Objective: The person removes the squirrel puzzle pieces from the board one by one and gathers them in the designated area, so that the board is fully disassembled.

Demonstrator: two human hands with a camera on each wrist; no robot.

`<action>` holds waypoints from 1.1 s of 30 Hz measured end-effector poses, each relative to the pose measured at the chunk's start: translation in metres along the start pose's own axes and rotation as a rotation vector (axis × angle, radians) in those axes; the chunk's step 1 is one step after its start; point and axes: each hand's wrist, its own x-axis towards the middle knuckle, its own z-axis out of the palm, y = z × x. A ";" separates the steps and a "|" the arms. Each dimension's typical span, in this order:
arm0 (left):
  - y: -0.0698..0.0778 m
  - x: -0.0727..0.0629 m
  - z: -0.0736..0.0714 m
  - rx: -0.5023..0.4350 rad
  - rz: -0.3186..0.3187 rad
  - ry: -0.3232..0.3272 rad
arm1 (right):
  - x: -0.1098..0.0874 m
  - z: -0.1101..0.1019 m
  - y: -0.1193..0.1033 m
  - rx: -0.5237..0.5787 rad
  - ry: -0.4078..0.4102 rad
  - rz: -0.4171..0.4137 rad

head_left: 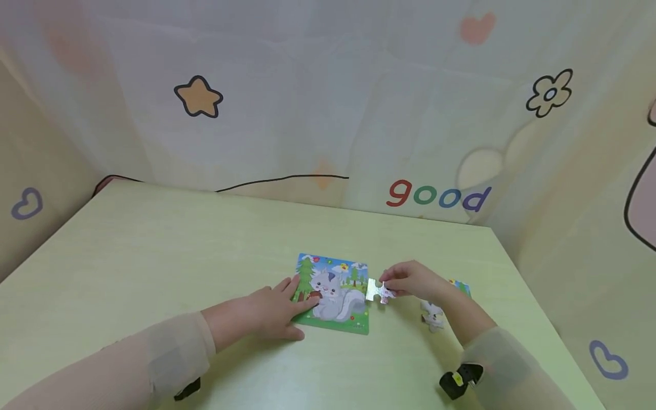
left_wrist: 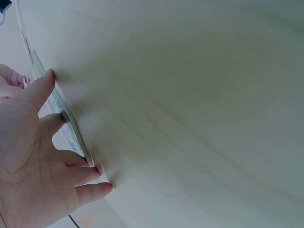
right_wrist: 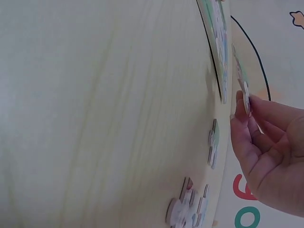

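Note:
A square squirrel picture board lies on the table, green along its lower edge and blue at the top. My left hand rests at its left side with fingers spread, the index fingertip on the picture. In the left wrist view, fingertips meet the board's edge. Just right of the board, my right hand pinches a jigsaw puzzle piece with shiny highlights. The right wrist view shows that puzzle piece between thumb and fingers, raised off the table.
Loose puzzle pieces lie right of the board: a whitish piece beside the right forearm and a green-and-blue piece partly hidden behind it. The pale wooden table ends at a printed cloth backdrop.

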 end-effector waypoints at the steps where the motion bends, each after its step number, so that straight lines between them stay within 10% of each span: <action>1: 0.000 0.000 0.001 0.002 0.001 0.002 | -0.001 0.000 0.002 -0.006 -0.001 -0.004; 33: 0.000 0.001 0.002 0.022 0.002 0.003 | -0.020 -0.007 0.021 -0.214 0.021 -0.016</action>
